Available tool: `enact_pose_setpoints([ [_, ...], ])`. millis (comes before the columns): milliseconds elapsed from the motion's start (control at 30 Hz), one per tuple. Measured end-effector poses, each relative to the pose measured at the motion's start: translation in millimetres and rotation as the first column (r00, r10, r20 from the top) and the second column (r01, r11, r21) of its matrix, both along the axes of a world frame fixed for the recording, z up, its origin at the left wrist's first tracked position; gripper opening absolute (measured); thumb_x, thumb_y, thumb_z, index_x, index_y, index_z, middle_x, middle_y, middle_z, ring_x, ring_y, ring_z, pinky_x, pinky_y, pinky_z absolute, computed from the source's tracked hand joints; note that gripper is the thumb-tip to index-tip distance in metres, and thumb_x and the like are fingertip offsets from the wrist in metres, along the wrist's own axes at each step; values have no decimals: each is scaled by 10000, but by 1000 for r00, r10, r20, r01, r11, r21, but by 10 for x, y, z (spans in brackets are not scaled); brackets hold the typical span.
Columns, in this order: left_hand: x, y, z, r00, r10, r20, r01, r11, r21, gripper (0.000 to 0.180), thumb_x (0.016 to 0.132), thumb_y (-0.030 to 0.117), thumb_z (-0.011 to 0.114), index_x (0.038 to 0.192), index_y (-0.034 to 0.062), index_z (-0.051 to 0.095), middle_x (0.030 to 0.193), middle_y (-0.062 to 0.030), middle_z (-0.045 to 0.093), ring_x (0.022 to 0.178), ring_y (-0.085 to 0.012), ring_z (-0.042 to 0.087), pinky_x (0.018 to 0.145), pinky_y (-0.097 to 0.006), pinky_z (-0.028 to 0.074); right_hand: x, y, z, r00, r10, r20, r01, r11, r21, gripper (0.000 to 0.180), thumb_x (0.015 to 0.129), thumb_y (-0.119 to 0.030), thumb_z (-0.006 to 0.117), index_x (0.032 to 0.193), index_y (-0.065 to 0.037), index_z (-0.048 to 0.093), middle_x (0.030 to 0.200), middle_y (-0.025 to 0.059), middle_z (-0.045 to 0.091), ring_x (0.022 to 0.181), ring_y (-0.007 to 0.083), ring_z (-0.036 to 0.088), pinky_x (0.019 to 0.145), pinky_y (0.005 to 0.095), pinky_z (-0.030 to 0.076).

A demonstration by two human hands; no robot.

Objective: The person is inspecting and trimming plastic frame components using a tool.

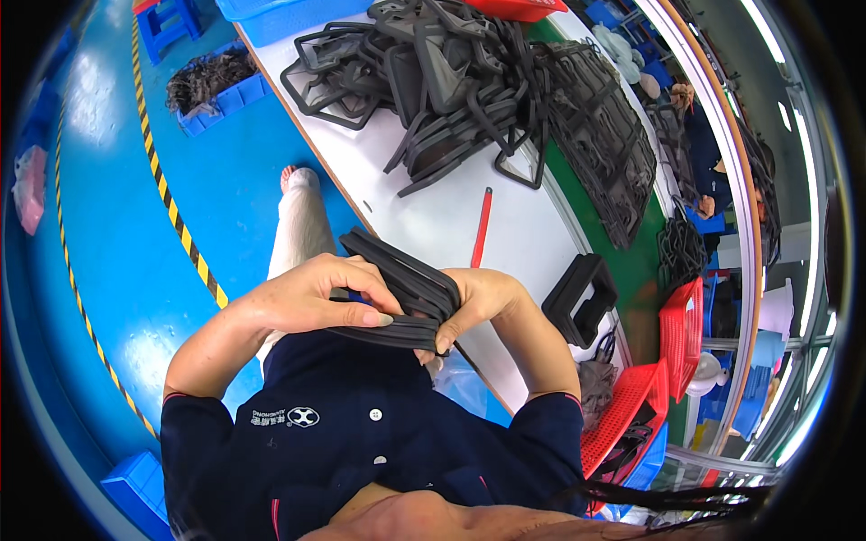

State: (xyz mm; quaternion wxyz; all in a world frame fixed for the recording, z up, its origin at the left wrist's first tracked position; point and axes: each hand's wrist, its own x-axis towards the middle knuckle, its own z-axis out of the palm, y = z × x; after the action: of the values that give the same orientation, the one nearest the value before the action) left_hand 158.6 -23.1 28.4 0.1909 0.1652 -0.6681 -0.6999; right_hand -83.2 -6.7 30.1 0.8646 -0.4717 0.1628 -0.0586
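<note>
**Both hands on a bundle of black rubber frames**

My left hand (pixel 311 293) lies over the near side of a stack of black rubber frames (pixel 401 298), fingers curled across the top and the thumb stretched toward the middle. The stack sits in front of my chest, just off the near edge of the white table (pixel 433 216), its upper end tilted up and away from me. My right hand (pixel 478 302) wraps the other end, fingers tucked under and closed around it. So both hands are clamped on the bundle, neither is free. I judge that I am squaring the frames up or checking them by feel. Farther right on the table lie a red stick (pixel 482 227), a big heap of the same frames (pixel 460 81) and one small black frame (pixel 585 298) by itself. Any next move needs an even grip on both ends, or the limp frames will slide apart.
</note>
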Motion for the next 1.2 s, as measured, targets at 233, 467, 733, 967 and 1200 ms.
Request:
enact_pose_setpoints([
  [233,-31,41,-21,997,77,17,-76,996,-51,196,800,195,664,927,46,669,869,-58,632,893,-182,532,829,-315,394,13,22,15,1000,-28,-10,28,999,37,251,727,-35,711,943,45,610,868,129,653,789,210,647,746,314,521],
  [467,188,-30,-48,820,546,-172,-534,838,113,230,866,226,594,820,3,634,821,-43,592,756,-131,524,741,-265,413,11,8,-148,993,-16,118,13,1000,21,329,704,-36,725,985,54,579,836,146,647,759,226,640,721,333,511],
  [733,1971,896,-2785,102,595,797,-265,788,-555,689,749,266,669,1327,131,319,1241,-174,477,1026,-339,556,814,-432,474,-79,-15,-208,971,-92,220,72,992,100,352,684,-16,731,989,59,573,831,169,646,760,265,646,686,374,523],
  [967,1383,1449,-1953,371,-144,917,290,956,33,295,735,274,622,950,75,658,871,-162,652,852,-291,636,729,-403,496,-55,-94,-281,949,-125,288,114,992,53,267,669,-35,743,877,73,614,783,180,643,710,270,646,645,366,524],
  [1200,968,377,-451,853,472,222,-467,881,-81,279,773,163,667,1024,54,614,964,-78,628,891,-166,590,824,-312,454,120,-160,-160,897,-202,393,206,978,34,254,642,-100,775,772,63,630,673,167,624,609,266,637,554,350,527],
])
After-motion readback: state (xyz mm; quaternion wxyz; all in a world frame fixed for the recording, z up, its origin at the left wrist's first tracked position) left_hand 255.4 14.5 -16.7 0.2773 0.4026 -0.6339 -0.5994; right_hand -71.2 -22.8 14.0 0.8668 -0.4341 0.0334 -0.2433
